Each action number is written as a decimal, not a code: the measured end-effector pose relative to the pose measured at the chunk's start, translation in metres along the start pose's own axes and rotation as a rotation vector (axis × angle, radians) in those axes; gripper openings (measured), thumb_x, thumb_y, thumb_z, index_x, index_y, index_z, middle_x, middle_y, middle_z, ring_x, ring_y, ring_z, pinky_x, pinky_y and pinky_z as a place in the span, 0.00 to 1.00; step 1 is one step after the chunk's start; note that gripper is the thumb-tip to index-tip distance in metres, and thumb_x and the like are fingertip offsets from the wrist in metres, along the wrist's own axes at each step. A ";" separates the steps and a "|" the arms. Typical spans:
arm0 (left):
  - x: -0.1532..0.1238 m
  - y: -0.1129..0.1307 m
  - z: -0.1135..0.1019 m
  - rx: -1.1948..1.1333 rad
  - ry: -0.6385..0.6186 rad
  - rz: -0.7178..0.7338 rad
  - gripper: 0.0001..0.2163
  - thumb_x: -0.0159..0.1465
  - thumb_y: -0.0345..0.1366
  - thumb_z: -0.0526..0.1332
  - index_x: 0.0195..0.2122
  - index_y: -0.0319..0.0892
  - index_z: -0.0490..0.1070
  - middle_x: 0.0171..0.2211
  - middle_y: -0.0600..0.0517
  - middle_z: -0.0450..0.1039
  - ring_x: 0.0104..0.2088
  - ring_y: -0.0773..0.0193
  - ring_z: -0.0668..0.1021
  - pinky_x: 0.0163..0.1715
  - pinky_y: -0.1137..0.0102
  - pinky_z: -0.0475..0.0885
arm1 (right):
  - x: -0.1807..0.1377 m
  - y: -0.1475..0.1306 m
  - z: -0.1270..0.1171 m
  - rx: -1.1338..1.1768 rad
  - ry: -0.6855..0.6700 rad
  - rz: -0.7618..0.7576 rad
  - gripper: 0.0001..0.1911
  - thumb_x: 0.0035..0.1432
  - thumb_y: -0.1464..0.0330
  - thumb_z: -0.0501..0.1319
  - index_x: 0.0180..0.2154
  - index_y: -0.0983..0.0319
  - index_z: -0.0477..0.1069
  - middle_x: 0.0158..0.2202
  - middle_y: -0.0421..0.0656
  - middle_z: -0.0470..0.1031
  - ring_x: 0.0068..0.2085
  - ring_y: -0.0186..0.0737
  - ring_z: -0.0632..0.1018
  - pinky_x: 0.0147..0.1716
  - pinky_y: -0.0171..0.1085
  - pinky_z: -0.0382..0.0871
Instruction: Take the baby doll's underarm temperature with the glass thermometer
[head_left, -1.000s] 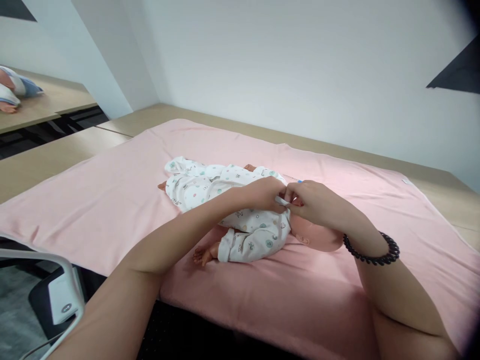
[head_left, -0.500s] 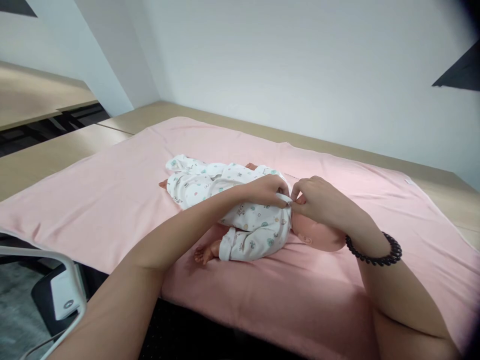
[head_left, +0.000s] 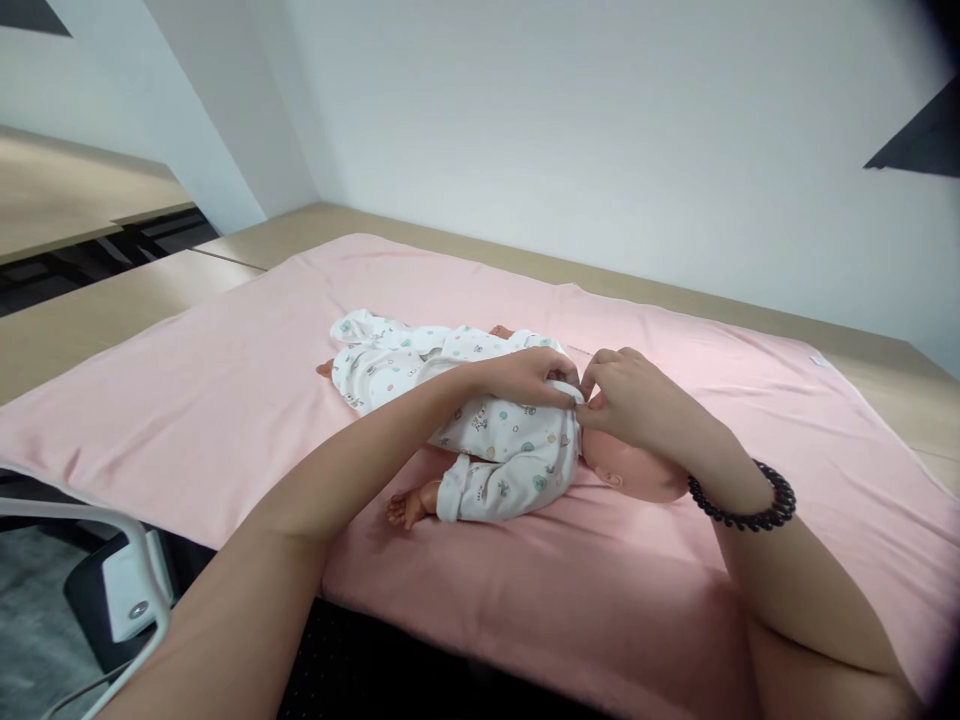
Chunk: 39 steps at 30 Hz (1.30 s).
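Pinched between thumb and fingertips of the left hand (head_left: 534, 376): the white neck edge of the romper (head_left: 480, 425), right at the collar. Met there by the right hand (head_left: 630, 400), fingers curled and closed on the same strip of fabric from the other side, knuckles nearly touching the left. Both grips clenched on cloth, neither open.

Directly beneath and between the two hands: the doll (head_left: 637, 470), lying on its side on the pink blanket (head_left: 225, 400), bare head under the right wrist, body stretching away to the left under the left forearm. Collar at the meeting point of the fingertips; rest of the romper spread left, printed with small coloured dots and figures. One small bare foot (head_left: 409, 508) poking out near the blanket's front edge, just below the left forearm; another bit of limb visible at the far left end of the garment.

Count: one doll, one romper, one blanket, two hands, one black beaded bracelet (head_left: 742, 500) on the right wrist. Wooden tabletop (head_left: 97, 310) under the blanket, reaching left. Part of a white-framed chair (head_left: 112, 590) at lower left.
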<state>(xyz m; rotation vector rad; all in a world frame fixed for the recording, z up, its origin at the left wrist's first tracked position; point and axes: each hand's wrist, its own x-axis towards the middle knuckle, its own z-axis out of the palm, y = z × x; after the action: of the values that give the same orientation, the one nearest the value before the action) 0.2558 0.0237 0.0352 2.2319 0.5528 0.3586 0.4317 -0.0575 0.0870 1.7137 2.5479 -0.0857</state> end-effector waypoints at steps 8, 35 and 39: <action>-0.001 -0.002 -0.005 -0.026 -0.037 -0.011 0.13 0.59 0.44 0.66 0.38 0.40 0.77 0.34 0.52 0.75 0.35 0.65 0.75 0.35 0.70 0.67 | 0.004 0.005 0.005 0.068 0.063 -0.053 0.09 0.59 0.72 0.58 0.37 0.65 0.78 0.41 0.50 0.76 0.45 0.50 0.74 0.41 0.43 0.66; -0.002 -0.010 -0.006 -0.093 -0.074 0.081 0.12 0.63 0.44 0.63 0.36 0.39 0.76 0.28 0.55 0.69 0.28 0.69 0.68 0.29 0.71 0.60 | 0.010 0.026 -0.004 0.382 -0.098 -0.004 0.09 0.59 0.61 0.60 0.35 0.58 0.75 0.45 0.44 0.76 0.43 0.44 0.78 0.39 0.42 0.71; 0.000 -0.013 -0.005 -0.185 -0.096 0.084 0.12 0.62 0.44 0.64 0.35 0.39 0.76 0.28 0.54 0.70 0.29 0.69 0.69 0.31 0.70 0.63 | 0.010 0.026 -0.004 0.408 -0.118 -0.008 0.09 0.59 0.62 0.59 0.38 0.58 0.75 0.45 0.46 0.76 0.42 0.45 0.78 0.38 0.42 0.72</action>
<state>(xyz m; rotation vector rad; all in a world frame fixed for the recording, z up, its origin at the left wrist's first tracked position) 0.2498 0.0347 0.0289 2.0857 0.3604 0.3293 0.4519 -0.0378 0.0903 1.7532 2.5779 -0.7298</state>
